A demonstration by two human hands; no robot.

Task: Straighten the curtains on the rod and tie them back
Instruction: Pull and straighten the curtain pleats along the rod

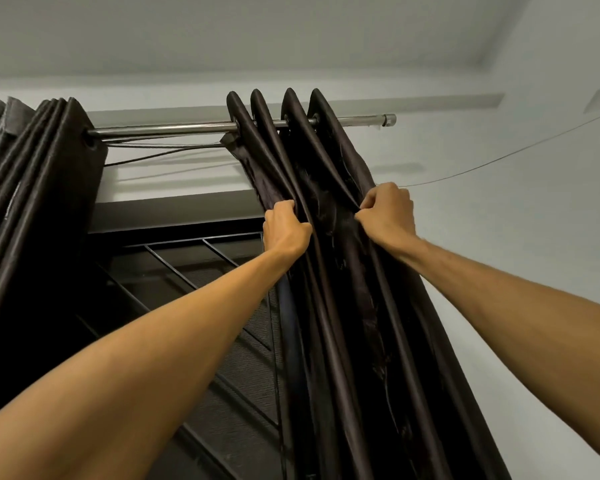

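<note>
A dark brown right curtain [329, 289] hangs in bunched folds from a metal rod [167, 128] near the ceiling. My left hand [284, 226] grips the left edge folds of this curtain, a little below the rod. My right hand [388, 211] pinches a fold on its right side at about the same height. A second dark curtain, the left curtain [39, 174], hangs gathered at the left end of the rod.
Behind the gap between the curtains is a dark window grille [194, 271] with diagonal bars. Thin wires [160, 154] run under the rod, and one thin wire [520, 150] stretches across the pale wall to the right. The ceiling is close above.
</note>
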